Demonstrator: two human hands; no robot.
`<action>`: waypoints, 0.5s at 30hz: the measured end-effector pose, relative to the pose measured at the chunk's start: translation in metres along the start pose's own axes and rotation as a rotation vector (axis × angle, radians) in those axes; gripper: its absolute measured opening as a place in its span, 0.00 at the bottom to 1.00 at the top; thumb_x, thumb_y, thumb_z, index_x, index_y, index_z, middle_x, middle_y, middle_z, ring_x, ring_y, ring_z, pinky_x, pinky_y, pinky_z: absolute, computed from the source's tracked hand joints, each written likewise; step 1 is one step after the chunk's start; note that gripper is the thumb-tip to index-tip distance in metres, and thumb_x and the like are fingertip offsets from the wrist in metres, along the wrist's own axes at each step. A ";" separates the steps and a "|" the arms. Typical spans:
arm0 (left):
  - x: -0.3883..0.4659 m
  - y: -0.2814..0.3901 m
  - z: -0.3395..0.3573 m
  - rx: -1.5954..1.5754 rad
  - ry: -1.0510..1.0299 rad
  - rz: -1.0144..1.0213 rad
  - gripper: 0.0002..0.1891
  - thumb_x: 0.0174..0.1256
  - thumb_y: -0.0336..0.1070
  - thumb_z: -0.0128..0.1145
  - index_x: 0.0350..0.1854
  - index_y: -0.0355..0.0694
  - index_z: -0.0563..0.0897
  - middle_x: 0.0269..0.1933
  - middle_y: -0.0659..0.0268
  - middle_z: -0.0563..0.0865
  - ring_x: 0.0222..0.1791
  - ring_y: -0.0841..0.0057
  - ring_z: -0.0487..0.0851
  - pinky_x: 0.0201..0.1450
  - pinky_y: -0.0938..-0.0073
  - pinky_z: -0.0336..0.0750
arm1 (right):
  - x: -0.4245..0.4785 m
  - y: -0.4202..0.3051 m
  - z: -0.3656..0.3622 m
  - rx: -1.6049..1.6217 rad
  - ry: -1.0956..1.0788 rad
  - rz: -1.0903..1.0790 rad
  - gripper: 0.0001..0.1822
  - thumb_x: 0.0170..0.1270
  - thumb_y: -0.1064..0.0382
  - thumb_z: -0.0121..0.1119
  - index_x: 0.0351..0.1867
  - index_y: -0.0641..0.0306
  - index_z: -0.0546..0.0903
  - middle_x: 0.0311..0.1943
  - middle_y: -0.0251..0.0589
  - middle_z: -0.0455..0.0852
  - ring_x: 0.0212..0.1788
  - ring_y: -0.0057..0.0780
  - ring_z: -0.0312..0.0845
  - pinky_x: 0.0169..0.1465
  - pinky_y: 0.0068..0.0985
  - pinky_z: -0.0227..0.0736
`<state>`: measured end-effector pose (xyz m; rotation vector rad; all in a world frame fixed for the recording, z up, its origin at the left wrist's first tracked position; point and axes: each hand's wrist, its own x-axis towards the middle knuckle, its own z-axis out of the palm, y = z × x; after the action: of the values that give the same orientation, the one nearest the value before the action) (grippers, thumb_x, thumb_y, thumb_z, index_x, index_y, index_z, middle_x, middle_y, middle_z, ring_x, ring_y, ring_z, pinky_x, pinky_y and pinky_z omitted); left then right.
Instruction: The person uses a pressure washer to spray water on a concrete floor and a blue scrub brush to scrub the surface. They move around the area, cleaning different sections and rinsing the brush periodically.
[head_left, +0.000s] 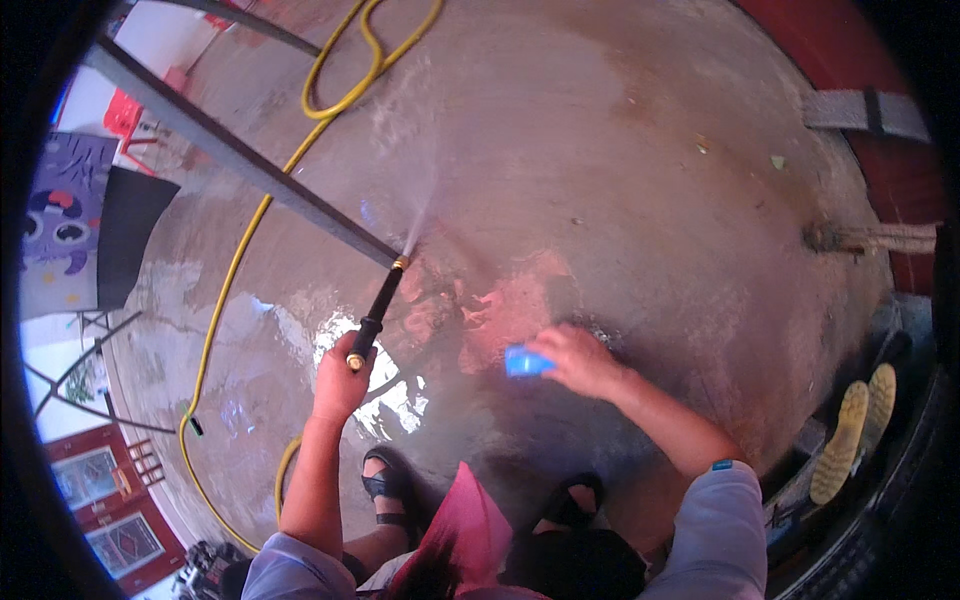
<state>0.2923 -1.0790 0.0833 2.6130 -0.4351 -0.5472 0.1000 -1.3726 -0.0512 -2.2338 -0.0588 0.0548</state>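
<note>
My left hand (341, 382) is wrapped around a black hose nozzle (381, 301) with brass-coloured ends. From its far tip a jet of water (418, 214) sprays away over the wet concrete floor (660, 300). Out to the right, my right hand (577, 360) grips a small blue object (527, 361), too blurred to name more closely. Both hands are held apart above the floor. A yellow hose (232, 277) runs along the left side; its join to the nozzle is hidden.
A grey metal post (247, 150) slants in from the upper left. Yellow-soled footwear (841, 442) leans at the right edge, below a wooden leg (862, 238). A red plastic chair (124, 112) and a cartoon-printed cloth (67, 225) appear at left. My sandalled feet (386, 484) stand below.
</note>
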 end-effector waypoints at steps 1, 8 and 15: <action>-0.001 0.004 0.003 -0.002 -0.070 -0.010 0.11 0.62 0.36 0.60 0.43 0.40 0.80 0.29 0.50 0.83 0.34 0.48 0.81 0.36 0.60 0.75 | 0.001 0.014 -0.005 0.072 0.078 0.142 0.25 0.46 0.67 0.72 0.50 0.56 0.80 0.47 0.42 0.81 0.50 0.39 0.78 0.54 0.34 0.73; -0.007 0.095 0.055 -0.037 -0.366 0.192 0.12 0.62 0.38 0.60 0.45 0.39 0.79 0.33 0.47 0.84 0.39 0.45 0.81 0.40 0.58 0.75 | -0.015 0.088 -0.132 -0.410 0.789 0.717 0.26 0.53 0.60 0.69 0.55 0.57 0.76 0.50 0.44 0.77 0.51 0.45 0.76 0.52 0.39 0.73; -0.012 0.111 0.081 -0.015 -0.561 0.406 0.12 0.62 0.36 0.60 0.45 0.37 0.79 0.31 0.51 0.83 0.33 0.58 0.81 0.37 0.63 0.75 | -0.126 0.030 -0.073 -0.129 0.264 0.488 0.29 0.51 0.62 0.70 0.58 0.56 0.76 0.53 0.46 0.78 0.56 0.46 0.74 0.59 0.37 0.70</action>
<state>0.2221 -1.1980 0.0723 2.2282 -1.0955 -1.1228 -0.0209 -1.4564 -0.0276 -2.3162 0.6421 0.0201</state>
